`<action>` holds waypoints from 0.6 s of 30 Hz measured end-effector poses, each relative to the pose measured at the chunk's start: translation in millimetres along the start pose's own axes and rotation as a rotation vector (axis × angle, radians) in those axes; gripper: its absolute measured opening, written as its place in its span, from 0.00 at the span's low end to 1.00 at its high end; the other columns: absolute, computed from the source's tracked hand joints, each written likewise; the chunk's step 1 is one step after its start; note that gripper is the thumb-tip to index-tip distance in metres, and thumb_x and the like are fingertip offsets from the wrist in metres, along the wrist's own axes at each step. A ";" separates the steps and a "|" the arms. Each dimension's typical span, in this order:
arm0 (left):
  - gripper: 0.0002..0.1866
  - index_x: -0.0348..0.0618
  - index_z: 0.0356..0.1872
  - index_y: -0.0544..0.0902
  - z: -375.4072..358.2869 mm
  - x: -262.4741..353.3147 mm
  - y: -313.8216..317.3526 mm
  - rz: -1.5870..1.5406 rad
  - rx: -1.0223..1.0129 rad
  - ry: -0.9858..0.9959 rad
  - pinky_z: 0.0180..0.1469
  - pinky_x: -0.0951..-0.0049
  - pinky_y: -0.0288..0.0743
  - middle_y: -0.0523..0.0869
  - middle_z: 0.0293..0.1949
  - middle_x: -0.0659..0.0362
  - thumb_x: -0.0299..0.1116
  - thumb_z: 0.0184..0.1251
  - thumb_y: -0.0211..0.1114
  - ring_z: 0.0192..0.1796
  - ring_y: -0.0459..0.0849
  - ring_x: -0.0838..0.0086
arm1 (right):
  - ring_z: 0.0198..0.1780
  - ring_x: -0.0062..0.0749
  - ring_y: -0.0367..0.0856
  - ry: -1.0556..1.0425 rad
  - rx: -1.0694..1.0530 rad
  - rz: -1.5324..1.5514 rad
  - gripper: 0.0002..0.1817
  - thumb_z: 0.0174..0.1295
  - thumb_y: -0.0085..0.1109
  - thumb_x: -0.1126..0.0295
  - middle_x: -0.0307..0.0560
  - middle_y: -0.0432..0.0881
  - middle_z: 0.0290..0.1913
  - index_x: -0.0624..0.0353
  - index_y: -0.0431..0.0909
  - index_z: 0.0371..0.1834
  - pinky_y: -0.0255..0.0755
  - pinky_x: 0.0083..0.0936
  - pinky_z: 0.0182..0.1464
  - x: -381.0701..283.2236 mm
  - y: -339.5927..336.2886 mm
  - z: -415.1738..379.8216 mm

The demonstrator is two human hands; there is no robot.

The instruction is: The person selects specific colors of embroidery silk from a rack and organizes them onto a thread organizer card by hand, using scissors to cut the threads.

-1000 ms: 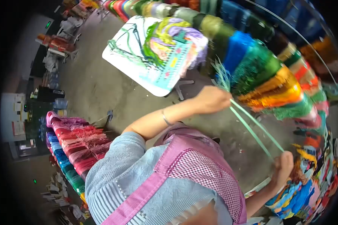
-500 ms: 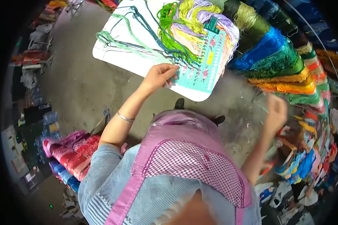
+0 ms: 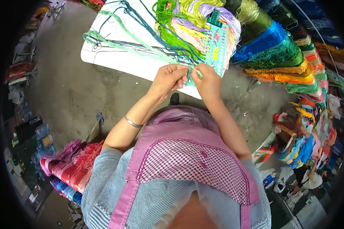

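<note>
Both hands meet over the lower edge of a teal card (image 3: 220, 38) punched with rows of holes. My left hand (image 3: 169, 79) is closed in a pinch at the card's lower left; what lies between its fingertips is hidden. Close beside it, my right hand (image 3: 208, 81) is closed on a bit of pale green thread (image 3: 198, 72). Dark teal threads (image 3: 151, 32) and a pale green skein (image 3: 120, 23) run from the left to the card. Green (image 3: 165, 26), yellow-green and lilac skeins hang at the card's holes. A dark green clip (image 3: 214, 17) grips the card's top.
Under the card is a white board (image 3: 114, 57). Thick bundles of blue (image 3: 258, 44), green and orange (image 3: 283, 76) yarn stand at the right. Red and pink yarn (image 3: 78, 164) lies at the lower left. Cloth scraps and yarn (image 3: 302, 147) are heaped at the lower right.
My right hand has come in from the far right to the card, beside my left hand. My left hand stays near the card's lower edge. The view has shifted slightly.
</note>
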State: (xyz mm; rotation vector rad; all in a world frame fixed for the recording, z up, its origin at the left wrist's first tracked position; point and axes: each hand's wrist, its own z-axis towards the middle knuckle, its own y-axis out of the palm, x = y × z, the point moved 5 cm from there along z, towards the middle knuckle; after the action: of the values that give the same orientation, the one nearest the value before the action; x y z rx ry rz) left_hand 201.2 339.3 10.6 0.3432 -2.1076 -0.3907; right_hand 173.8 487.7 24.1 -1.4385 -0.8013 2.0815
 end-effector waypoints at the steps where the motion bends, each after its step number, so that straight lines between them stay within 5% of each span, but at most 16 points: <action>1: 0.09 0.35 0.43 0.82 1.1 -0.1 -0.3 0.000 0.008 0.004 0.17 0.87 0.57 0.82 0.24 0.65 0.31 0.69 0.62 0.19 0.73 0.88 | 0.31 0.42 0.82 -0.019 -0.036 0.007 0.08 0.57 0.65 0.70 0.48 0.82 0.33 0.60 0.79 0.37 0.74 0.34 0.33 -5.0 1.5 -3.8; 2: 0.09 0.36 0.42 0.83 2.0 1.0 -0.4 0.000 0.017 0.010 0.17 0.88 0.56 0.81 0.23 0.66 0.31 0.68 0.63 0.18 0.73 0.88 | 0.33 0.50 0.80 -0.042 -0.072 0.014 0.09 0.55 0.65 0.70 0.49 0.81 0.33 0.59 0.78 0.37 0.73 0.41 0.35 -10.1 1.9 -7.1; 7: 0.09 0.36 0.42 0.83 9.5 6.8 -0.7 0.103 -0.060 0.042 0.19 0.87 0.60 0.83 0.26 0.65 0.32 0.70 0.63 0.20 0.75 0.87 | 0.31 0.35 0.84 0.199 -0.114 0.184 0.11 0.53 0.68 0.68 0.47 0.82 0.33 0.59 0.80 0.38 0.75 0.32 0.34 -14.0 -12.8 -3.1; 10: 0.10 0.34 0.41 0.82 22.0 6.0 2.2 0.241 -0.089 0.146 0.29 0.82 0.80 0.85 0.34 0.59 0.32 0.70 0.61 0.28 0.83 0.81 | 0.27 0.18 0.80 0.412 -0.173 0.407 0.13 0.51 0.68 0.67 0.44 0.82 0.28 0.60 0.82 0.38 0.73 0.20 0.32 5.2 -8.5 -1.6; 18: 0.10 0.34 0.43 0.82 37.7 2.5 -7.7 0.265 -0.122 -0.042 0.35 0.81 0.82 0.87 0.35 0.58 0.32 0.72 0.60 0.33 0.87 0.78 | 0.28 0.28 0.83 0.418 -0.208 0.332 0.15 0.50 0.68 0.64 0.44 0.84 0.27 0.60 0.81 0.38 0.75 0.26 0.33 9.2 -4.2 2.5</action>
State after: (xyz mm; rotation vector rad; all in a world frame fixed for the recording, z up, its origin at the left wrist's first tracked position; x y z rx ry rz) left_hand 168.7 336.7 -10.0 -0.0165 -2.1247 -0.3692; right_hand 168.6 496.4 21.6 -2.1538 -0.6545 1.8515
